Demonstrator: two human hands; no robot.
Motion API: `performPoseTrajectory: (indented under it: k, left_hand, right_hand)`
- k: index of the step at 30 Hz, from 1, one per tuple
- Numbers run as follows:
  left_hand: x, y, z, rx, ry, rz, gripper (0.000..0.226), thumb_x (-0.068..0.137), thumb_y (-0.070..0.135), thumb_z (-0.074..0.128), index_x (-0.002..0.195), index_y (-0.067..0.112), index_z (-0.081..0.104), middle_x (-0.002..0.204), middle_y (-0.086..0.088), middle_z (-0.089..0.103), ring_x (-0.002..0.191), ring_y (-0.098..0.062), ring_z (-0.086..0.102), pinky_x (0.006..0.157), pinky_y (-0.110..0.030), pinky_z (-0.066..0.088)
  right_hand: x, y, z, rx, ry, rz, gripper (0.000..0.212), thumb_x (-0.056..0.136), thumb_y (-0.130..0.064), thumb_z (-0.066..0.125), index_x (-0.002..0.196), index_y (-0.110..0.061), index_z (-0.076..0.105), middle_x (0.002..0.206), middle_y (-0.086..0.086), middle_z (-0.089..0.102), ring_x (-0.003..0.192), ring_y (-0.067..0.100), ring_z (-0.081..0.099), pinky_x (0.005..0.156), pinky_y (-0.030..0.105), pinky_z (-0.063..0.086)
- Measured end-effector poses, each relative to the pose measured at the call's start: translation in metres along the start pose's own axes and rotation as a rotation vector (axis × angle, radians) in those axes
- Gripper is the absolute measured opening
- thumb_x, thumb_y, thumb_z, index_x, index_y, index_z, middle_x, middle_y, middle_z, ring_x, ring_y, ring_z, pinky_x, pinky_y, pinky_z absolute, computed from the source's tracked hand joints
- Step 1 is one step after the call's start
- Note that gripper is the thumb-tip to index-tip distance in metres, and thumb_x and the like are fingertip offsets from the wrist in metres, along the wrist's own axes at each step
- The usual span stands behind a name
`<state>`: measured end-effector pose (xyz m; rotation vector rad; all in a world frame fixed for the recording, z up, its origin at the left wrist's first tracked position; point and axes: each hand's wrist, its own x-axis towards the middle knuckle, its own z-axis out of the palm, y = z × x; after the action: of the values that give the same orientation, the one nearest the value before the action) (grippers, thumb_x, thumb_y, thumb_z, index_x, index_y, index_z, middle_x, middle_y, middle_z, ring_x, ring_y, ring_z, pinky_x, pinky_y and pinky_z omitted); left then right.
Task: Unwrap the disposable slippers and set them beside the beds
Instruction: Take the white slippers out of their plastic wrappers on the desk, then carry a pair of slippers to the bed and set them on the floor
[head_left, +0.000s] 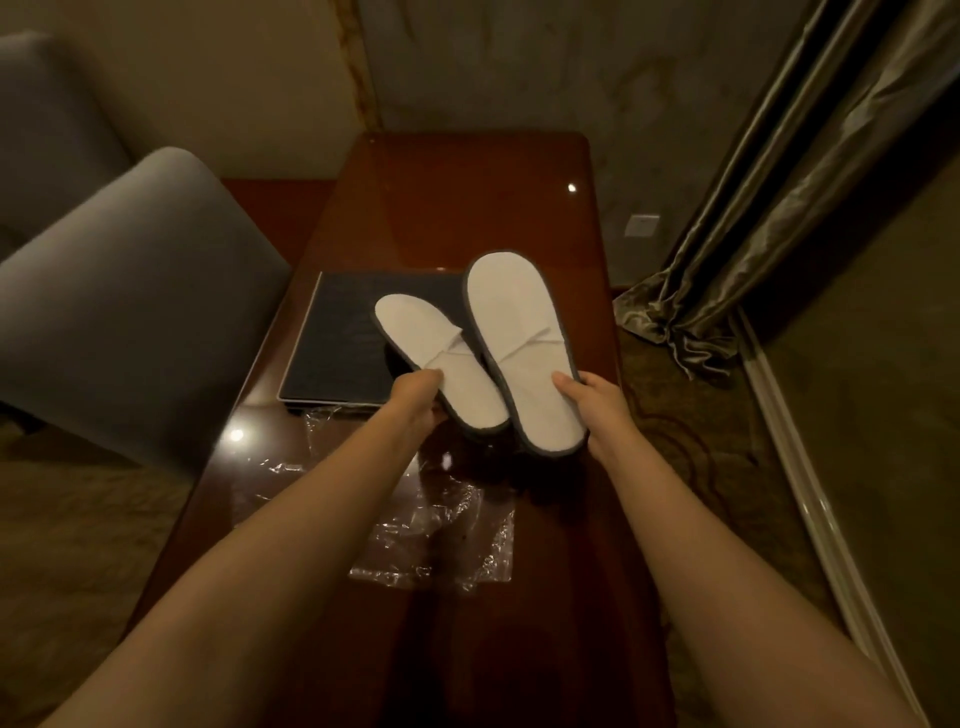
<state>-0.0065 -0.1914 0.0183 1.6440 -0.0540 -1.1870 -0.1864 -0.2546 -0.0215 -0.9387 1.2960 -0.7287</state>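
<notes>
Well clear of table (467, 197) edges: slippers (519, 332).

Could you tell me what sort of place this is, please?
Probably a hotel room: white disposable slippers held over a glossy wooden desk, their plastic wrapper lying on it, with heavy curtains and a grey chair alongside.

No text, label, brand, number or sign can be read anywhere. The dark folder (337, 338) on the tabletop (467, 208) carries faint marks on its cover, too dim and blurred to make out.
</notes>
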Motion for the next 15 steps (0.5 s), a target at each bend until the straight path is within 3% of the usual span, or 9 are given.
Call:
performPoseTrajectory:
  k: [5, 9, 11, 15]
  left_hand:
    - [-0.021, 0.021, -0.029, -0.071, 0.026, 0.105, 0.034, 0.092, 0.002, 0.041, 0.124, 0.001, 0.05, 0.092, -0.008, 0.058, 0.094, -0.028, 0.056, 0.081, -0.039, 0.044]
    - [-0.042, 0.046, -0.072, -0.143, 0.081, 0.227, 0.036, 0.09, 0.005, 0.04, 0.125, 0.001, 0.05, 0.118, -0.017, 0.06, 0.106, -0.033, 0.056, 0.094, -0.046, 0.047]
    - [-0.051, 0.058, -0.1, -0.198, 0.122, 0.291, 0.036, 0.09, 0.005, 0.041, 0.124, 0.002, 0.051, 0.12, -0.017, 0.06, 0.105, -0.033, 0.057, 0.097, -0.048, 0.047]
    - [-0.071, 0.072, -0.171, -0.254, 0.22, 0.396, 0.035, 0.089, 0.004, 0.042, 0.122, -0.003, 0.053, 0.114, -0.02, 0.061, 0.103, -0.036, 0.058, 0.097, -0.051, 0.047]
  right_hand:
    - [-0.015, -0.036, 0.02, -0.018, -0.08, -0.068, 0.026, 0.085, -0.025, 0.065, 0.107, -0.011, 0.063, 0.099, 0.008, 0.068, 0.09, 0.025, 0.066, 0.077, 0.036, 0.055]
    - [-0.041, -0.067, 0.054, -0.016, -0.19, -0.149, 0.019, 0.088, -0.022, 0.062, 0.103, -0.011, 0.061, 0.091, 0.005, 0.068, 0.078, 0.019, 0.066, 0.063, 0.03, 0.053]
    - [-0.057, -0.079, 0.078, -0.044, -0.247, -0.168, 0.016, 0.089, -0.023, 0.06, 0.102, -0.013, 0.059, 0.089, 0.002, 0.066, 0.075, 0.017, 0.064, 0.059, 0.028, 0.051]
    - [-0.094, -0.09, 0.14, -0.13, -0.354, -0.212, 0.02, 0.091, -0.025, 0.058, 0.105, -0.01, 0.057, 0.096, 0.006, 0.064, 0.085, 0.025, 0.063, 0.069, 0.036, 0.053]
